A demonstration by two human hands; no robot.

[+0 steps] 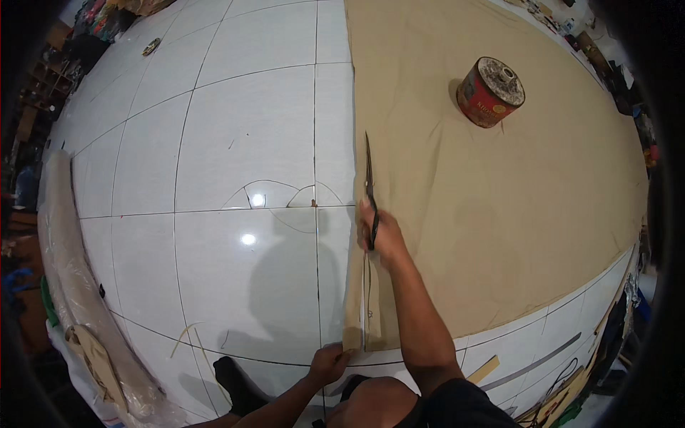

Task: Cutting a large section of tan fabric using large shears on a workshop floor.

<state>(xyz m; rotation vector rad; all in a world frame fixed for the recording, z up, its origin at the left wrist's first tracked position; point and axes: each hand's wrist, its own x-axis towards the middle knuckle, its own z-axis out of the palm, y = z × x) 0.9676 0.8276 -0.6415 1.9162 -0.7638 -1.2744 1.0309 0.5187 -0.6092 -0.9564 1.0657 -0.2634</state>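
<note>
"Tan cloth (pixel 542 214), spread flat across the right of a white tiled floor (pixel 246 143), a narrow strip (pixel 353 307) parted by a slit along its left edge. How would it handle?"

"Likely light and soft for its area, floppy rather than fragile; faint creases show in it. A red tin (pixel 491 93) stands on it, probably enough to hinder sliding."

"Where to take hold?"

"By the near edge, I'd judge, at the strip's end, where a pinch could keep the cloth taut."

"And the hands?"

"Well apart. The left hand (pixel 329 362) is low, fingers closed on the strip's near end, its forearm slanting in from the lower left. The right hand (pixel 382 232) is wrapped around the black handles of scissors (pixel 369 187), beyond the visible slit."

"The right arm's pose?"

"Reaching forward over the cloth, forearm angled up and leftward, blades pointing away from the body, nearly parallel to the left edge. Whether the blades are parted, I cannot tell."
</note>
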